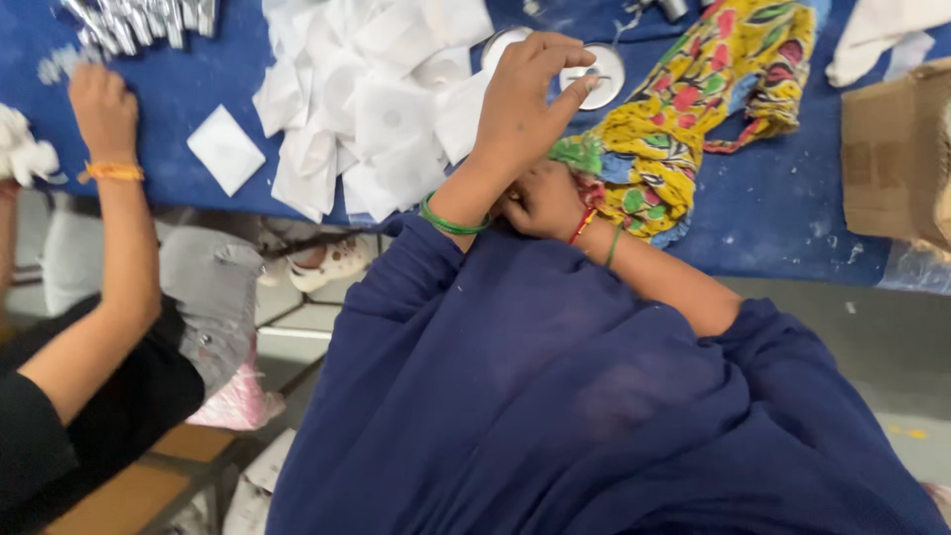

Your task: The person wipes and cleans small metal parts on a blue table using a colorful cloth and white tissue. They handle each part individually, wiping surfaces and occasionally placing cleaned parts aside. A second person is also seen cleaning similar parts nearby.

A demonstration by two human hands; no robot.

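My left hand reaches forward over the blue-covered table, thumb and fingers pinched on a round white disc with a metal rim. A second disc shows partly behind that hand. My right hand lies just below my left wrist, fingers curled into the bunched end of a yellow floral cloth. My left wrist partly hides the right hand. Both arms wear dark blue sleeves and green bangles.
A heap of white square pads lies left of my hands, with one loose pad. Shiny metal pieces sit at the far left. A co-worker's hand reaches there. A cardboard box stands at the right edge.
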